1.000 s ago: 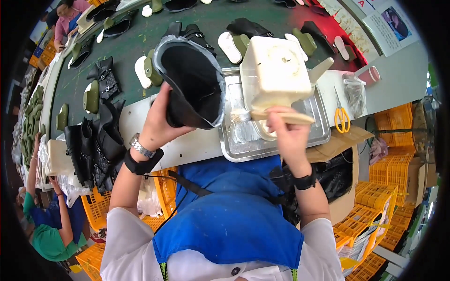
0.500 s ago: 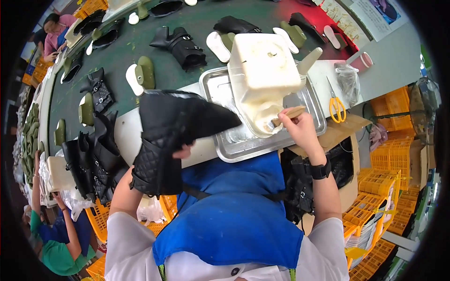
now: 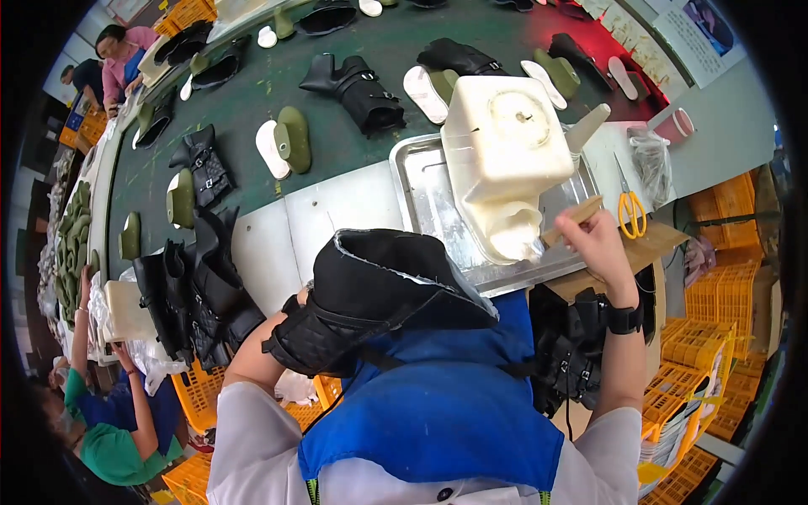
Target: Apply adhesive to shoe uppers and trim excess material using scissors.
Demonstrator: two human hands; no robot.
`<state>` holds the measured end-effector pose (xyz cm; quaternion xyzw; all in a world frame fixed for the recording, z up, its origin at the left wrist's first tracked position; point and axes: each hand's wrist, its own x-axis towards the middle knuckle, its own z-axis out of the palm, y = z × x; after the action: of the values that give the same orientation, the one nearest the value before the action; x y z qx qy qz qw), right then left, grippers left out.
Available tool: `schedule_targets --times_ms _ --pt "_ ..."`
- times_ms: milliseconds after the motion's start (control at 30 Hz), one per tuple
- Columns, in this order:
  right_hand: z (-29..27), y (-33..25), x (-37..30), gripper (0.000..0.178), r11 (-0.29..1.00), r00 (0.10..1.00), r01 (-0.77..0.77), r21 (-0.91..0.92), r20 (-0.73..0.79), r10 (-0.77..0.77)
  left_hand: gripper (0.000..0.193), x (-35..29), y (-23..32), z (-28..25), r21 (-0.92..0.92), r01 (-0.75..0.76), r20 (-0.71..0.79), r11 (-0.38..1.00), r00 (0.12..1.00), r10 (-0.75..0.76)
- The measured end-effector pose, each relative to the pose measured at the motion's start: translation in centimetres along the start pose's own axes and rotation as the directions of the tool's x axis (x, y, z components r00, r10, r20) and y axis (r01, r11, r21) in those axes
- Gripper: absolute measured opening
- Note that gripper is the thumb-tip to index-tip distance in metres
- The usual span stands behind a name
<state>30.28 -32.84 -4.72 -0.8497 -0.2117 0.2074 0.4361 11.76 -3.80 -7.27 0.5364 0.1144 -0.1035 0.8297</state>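
Observation:
A black quilted boot upper [image 3: 358, 295] with straps is held in front of my blue apron, its open, raw-edged end facing up and right. My left hand [image 3: 301, 296] grips it, with most of the fingers hidden behind the leather. In my right hand [image 3: 598, 244] is a brush with a flat wooden handle [image 3: 576, 216]. Its bristle end sits at the right rim of the spout-like mouth of a cream plastic glue container [image 3: 513, 126]. White paste coats that mouth. Under the container lies a metal tray [image 3: 412, 168].
Black boots [image 3: 353, 91], olive shoe lasts [image 3: 293, 139] and white insoles [image 3: 271, 150] lie on the green belt [image 3: 244, 109]. Yellow-handled scissors [image 3: 631, 210] lie right of the tray. More boot uppers [image 3: 202, 286] are piled at left. Orange crates [image 3: 715, 295] stand right; co-workers [image 3: 126, 404] are at left.
The boot upper has come down and turned, so its open end now faces up. My right hand has drawn the brush toward the right rim of the container's mouth. The whole view has shifted slightly.

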Motion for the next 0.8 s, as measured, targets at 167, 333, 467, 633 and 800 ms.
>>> schedule_targets --times_ms 167,333,467,633,800 --pt "2.2 -5.4 0.3 0.020 0.873 0.991 0.129 0.471 -0.081 -0.103 0.036 0.5 -0.3 2.2 0.173 -0.044 0.002 0.984 0.999 0.045" --pt "5.6 -10.4 -0.2 0.013 0.747 0.812 0.555 0.367 -0.043 -0.582 0.039 0.8 -0.3 4.1 0.331 -0.093 0.025 0.939 0.996 0.090" --pt "6.9 -11.2 0.3 0.013 0.566 0.577 0.812 0.141 -0.048 -0.815 0.042 0.8 0.3 4.3 0.448 -0.136 0.031 0.884 0.990 0.136" --pt "7.0 -10.6 -0.3 0.011 0.619 0.623 0.779 0.104 -0.006 -0.782 0.045 0.2 1.1 4.0 0.584 -0.188 0.041 0.789 0.978 0.203" --pt "6.4 -9.7 -0.5 0.011 0.650 0.650 0.758 0.049 0.018 -0.760 0.048 -1.6 1.5 3.6 0.710 -0.229 0.056 0.666 0.961 0.271"
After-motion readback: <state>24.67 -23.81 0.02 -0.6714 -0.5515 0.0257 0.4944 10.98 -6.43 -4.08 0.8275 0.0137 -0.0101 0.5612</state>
